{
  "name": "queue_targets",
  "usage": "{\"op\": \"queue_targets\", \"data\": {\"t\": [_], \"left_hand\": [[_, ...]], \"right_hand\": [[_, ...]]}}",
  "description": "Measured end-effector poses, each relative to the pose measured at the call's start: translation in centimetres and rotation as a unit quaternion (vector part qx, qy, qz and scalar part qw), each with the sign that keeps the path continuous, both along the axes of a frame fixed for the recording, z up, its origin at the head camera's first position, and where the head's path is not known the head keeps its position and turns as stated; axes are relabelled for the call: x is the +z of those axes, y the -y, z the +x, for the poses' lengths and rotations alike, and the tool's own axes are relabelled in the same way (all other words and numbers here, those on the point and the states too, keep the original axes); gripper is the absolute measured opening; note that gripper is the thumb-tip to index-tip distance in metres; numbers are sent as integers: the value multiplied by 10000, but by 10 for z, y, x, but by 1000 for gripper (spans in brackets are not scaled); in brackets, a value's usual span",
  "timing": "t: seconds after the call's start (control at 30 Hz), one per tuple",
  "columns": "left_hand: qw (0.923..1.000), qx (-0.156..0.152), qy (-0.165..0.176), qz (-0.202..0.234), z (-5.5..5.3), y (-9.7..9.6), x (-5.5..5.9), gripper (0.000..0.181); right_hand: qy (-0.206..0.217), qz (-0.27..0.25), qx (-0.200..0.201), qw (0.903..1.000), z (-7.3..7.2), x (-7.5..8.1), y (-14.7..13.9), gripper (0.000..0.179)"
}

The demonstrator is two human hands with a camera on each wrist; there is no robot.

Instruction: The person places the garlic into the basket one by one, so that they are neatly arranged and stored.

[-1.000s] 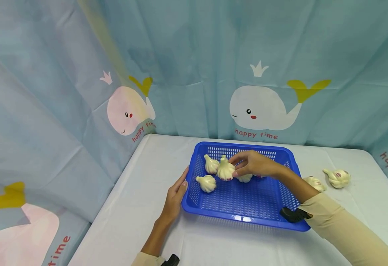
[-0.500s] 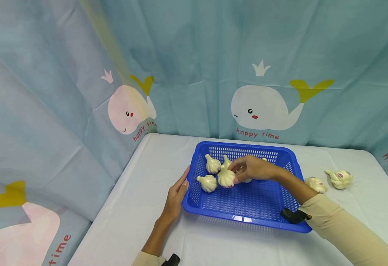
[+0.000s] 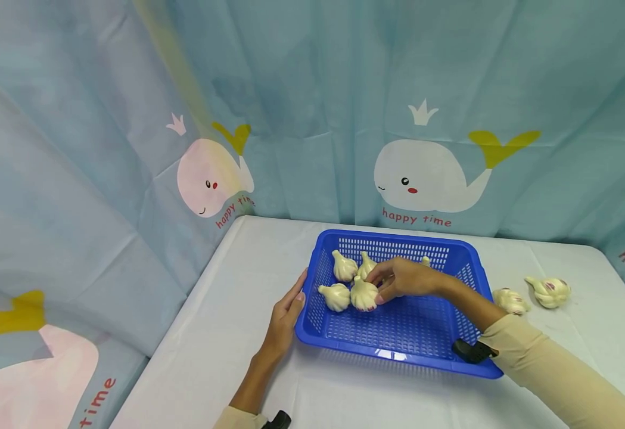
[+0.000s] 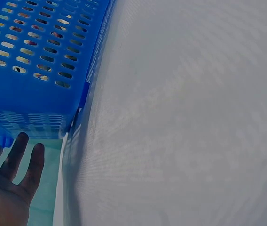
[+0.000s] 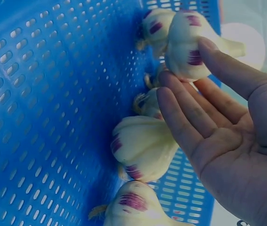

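Pinching a garlic bulb (image 3: 364, 295) between thumb and fingertips, my right hand (image 3: 404, 278) reaches across the right side of the basket (image 3: 355, 347). The bulb is inside the basket's left half, directly to the left of my right fingertips. Its long axis runs from a purple-marked base, turned toward the basket's near side, to a stem that points toward the far side in the head view. Whether the base touches the basket's floor I cannot tell.

My left hand (image 3: 282, 319) lies against the outside of the basket's left wall, its visible fingers extended and gripping no bulb. That wall stands between it and the bulb, so my right is the nearer hand.

The governing relation, as I judge it, is the bulb's place beside its neighbours. A left bulb (image 3: 336, 297) lies between it and the basket's left wall, stem toward that wall; two far bulbs (image 3: 344, 268) sit nearer the basket's far-left corner. Whether the bulb touches the left bulb I cannot say, so close do they appear. Outside the basket, beyond its right wall, lie two loose bulbs (image 3: 550, 292).
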State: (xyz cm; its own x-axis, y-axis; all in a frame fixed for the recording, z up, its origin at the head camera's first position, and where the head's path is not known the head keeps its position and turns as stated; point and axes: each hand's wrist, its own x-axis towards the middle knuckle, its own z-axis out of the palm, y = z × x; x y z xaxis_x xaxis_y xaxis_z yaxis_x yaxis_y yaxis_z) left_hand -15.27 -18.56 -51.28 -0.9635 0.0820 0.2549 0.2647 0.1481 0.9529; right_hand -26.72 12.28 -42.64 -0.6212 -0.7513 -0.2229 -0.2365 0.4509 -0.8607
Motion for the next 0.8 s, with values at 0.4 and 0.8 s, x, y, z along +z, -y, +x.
{"op": "queue_targets", "data": {"t": [0.4,0.8], "left_hand": [[10000,-11,-48,23,-1,0,0,51],[10000,-18,-9,-24,-1,0,0,51]], "right_hand": [[-20,82,272,9996,7,-1,5,43],[-289,261,253,9989,3,-10,5,40]]}}
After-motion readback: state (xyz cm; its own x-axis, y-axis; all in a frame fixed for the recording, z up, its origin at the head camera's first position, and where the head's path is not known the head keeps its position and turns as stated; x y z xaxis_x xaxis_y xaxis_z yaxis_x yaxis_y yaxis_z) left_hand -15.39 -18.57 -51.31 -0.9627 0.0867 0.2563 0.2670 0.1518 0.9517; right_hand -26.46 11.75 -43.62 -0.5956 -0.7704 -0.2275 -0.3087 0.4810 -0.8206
